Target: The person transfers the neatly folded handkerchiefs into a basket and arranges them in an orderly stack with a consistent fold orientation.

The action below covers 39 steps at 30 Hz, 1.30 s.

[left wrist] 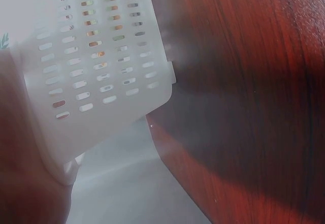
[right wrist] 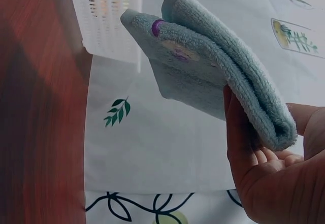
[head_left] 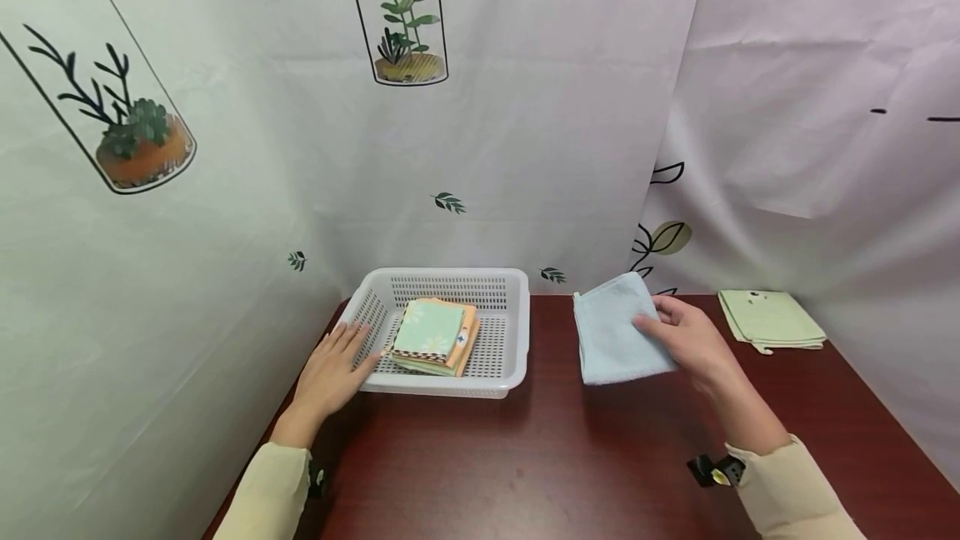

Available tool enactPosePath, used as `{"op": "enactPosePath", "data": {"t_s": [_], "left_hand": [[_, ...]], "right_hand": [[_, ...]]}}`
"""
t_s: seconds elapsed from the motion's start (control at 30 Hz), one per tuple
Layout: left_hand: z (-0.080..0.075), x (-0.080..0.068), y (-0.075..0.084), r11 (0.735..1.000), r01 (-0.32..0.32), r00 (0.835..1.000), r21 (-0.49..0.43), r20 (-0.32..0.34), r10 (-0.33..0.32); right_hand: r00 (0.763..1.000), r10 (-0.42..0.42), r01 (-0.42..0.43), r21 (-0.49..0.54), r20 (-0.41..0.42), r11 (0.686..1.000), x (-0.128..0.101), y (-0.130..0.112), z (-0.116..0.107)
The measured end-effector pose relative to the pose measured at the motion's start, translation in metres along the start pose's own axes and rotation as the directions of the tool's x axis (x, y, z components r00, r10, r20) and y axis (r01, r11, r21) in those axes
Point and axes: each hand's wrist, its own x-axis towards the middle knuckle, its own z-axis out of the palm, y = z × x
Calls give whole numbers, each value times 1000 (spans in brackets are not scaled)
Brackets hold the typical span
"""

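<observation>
My right hand point(head_left: 686, 336) holds a folded light blue towel point(head_left: 617, 330) above the dark red table point(head_left: 540, 457), thumb on top and fingers underneath. In the right wrist view the blue towel point(right wrist: 218, 66) is pinched at its folded edge by the right hand point(right wrist: 269, 168). My left hand point(head_left: 333, 369) rests with straight fingers against the left wall of a white perforated basket point(head_left: 495, 377). A stack of folded cloths point(head_left: 435, 336), green on top and orange beneath, lies inside it. The left wrist view shows the basket wall point(left wrist: 96, 66) up close.
A pile of folded pale green cloths point(head_left: 771, 320) lies at the back right of the table. Plant-printed curtains point(head_left: 300, 148) close in the back and left; a plain sheet point(head_left: 825, 123) hangs on the right. The table's front half holds only my forearms.
</observation>
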Motion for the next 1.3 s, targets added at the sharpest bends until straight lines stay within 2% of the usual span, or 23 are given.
{"op": "enactPosePath", "data": {"t_s": [0.9, 1.3], "left_hand": [[0, -1, -1, 1000, 5, 1000, 7, 7, -5], [1, -1, -2, 1000, 7, 1000, 2, 10, -7]], "right_hand": [[998, -26, 21, 104, 49, 994, 17, -14, 26], [999, -8, 4, 126, 35, 992, 25, -16, 38]]}}
